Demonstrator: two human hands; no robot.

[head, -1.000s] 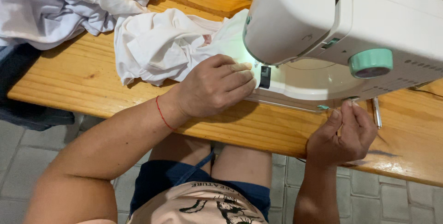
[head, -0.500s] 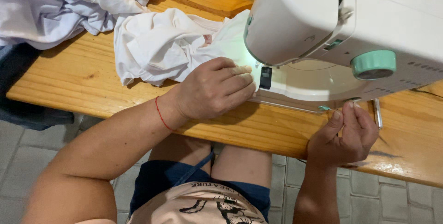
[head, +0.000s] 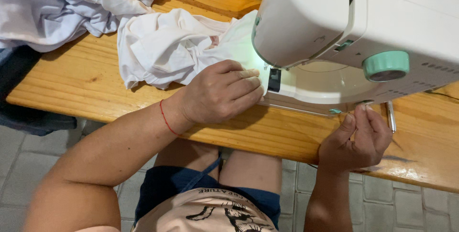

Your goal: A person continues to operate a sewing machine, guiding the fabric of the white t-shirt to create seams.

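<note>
left hand point(head: 220, 93) flat, open on cloth point(head: 167, 45) at machine point(head: 354, 21) | right hand point(head: 356, 139) pinches small teal part point(head: 336, 111) | best: keep cloth taut, fingers off needle

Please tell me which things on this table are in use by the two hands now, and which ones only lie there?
In use:
- white sewing machine with mint-green dial
- white cloth under its arm, pressed flat by the left hand
- small mint-green piece, pinched by the right hand

Only lying there:
- crumpled pale cloth heap
- thin silvery metal tool
- dark cloth at the table edge
</note>
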